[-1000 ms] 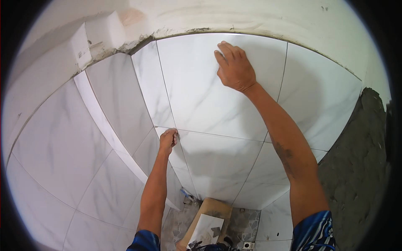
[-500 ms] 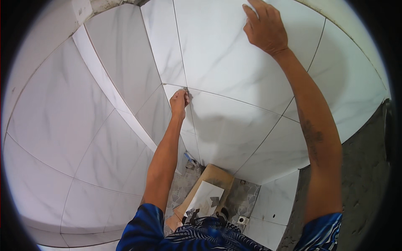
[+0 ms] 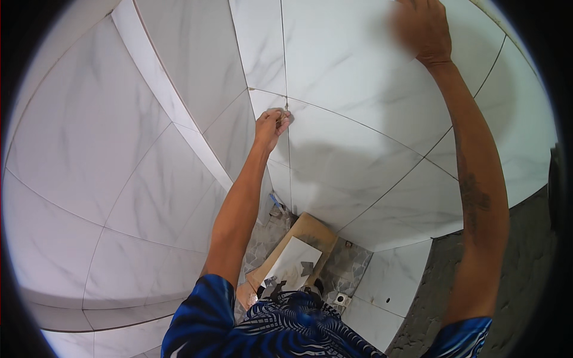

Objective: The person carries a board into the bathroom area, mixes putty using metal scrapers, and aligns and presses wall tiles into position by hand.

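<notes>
White marble-look tiles [image 3: 352,140] with grey veins cover the wall before me. At the joint where tile corners meet, just left of centre, my left hand [image 3: 273,126] is closed in a pinch on something small that I cannot make out. Its fingertips are at the vertical joint, slightly below the crossing. Up at the top right, my right hand [image 3: 425,28] is raised in front of a large upper tile [image 3: 352,51]. Motion smears its fingers, so their pose and any contact with the tile do not show.
A tiled wall with a ledge [image 3: 156,71] runs along the left. Below me stands a brown board [image 3: 319,230] with a white tile piece [image 3: 296,258] on it, over grey patterned flooring [image 3: 265,235]. Bare grey mortar [image 3: 441,280] covers the lower right; a white socket [image 3: 341,299] lies low down.
The view has shifted, so the wall sits higher and further right in it. My left hand has slipped a little below the joint crossing. My right hand has become blurred with motion.
</notes>
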### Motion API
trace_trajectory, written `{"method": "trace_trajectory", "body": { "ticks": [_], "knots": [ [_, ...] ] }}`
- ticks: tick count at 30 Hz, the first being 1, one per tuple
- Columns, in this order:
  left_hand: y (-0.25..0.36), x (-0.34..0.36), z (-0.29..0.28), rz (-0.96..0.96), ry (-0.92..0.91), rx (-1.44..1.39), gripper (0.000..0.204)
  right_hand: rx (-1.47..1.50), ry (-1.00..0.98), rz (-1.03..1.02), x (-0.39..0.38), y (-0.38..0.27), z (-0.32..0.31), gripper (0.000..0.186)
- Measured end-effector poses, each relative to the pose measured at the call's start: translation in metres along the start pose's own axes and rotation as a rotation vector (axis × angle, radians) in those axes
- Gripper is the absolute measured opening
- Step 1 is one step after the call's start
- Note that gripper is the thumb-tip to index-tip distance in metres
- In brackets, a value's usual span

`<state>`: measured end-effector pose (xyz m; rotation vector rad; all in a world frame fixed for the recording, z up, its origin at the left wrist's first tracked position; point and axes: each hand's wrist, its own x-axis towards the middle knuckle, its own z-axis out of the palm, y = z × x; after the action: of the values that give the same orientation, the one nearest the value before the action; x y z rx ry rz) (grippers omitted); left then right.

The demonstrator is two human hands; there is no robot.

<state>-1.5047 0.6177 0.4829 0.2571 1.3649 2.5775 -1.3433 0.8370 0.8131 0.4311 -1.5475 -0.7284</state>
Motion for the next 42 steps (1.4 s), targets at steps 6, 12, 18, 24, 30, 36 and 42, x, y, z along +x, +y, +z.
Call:
{"method": "trace_trajectory", "body": {
  "ticks": [6, 12, 18, 24, 30, 36, 42],
  "knots": [
    [0.003, 0.003, -0.002, 0.09, 0.027, 0.378, 0.03, -0.037, -0.006, 0.011, -0.002, -0.008, 0.006, 0.033],
    [0.02, -0.009, 0.004, 0.455, 0.001, 1.096, 0.035, -0.041, 0.05, -0.023, -0.004, -0.009, 0.005, 0.033],
    [0.034, -0.003, -0.001, 0.608, -0.061, 1.404, 0.029, -0.022, 0.038, 0.007, -0.003, -0.013, 0.006, 0.033],
    [0.028, -0.009, 0.007, 0.453, -0.04, 1.394, 0.032, -0.008, 0.056, -0.013, -0.01, -0.015, 0.009, 0.033],
    [0.036, -0.011, 0.004, 0.347, -0.062, 1.356, 0.036, -0.032, 0.055, -0.029, -0.007, -0.012, 0.008, 0.033],
    [0.037, 0.002, -0.004, 0.634, -0.142, 1.455, 0.032, -0.027, 0.035, 0.01, -0.003, -0.014, 0.004, 0.032],
    [0.03, -0.002, 0.005, 0.582, -0.114, 1.483, 0.025, -0.037, 0.051, -0.007, -0.006, -0.014, 0.005, 0.031]
  ]
}}
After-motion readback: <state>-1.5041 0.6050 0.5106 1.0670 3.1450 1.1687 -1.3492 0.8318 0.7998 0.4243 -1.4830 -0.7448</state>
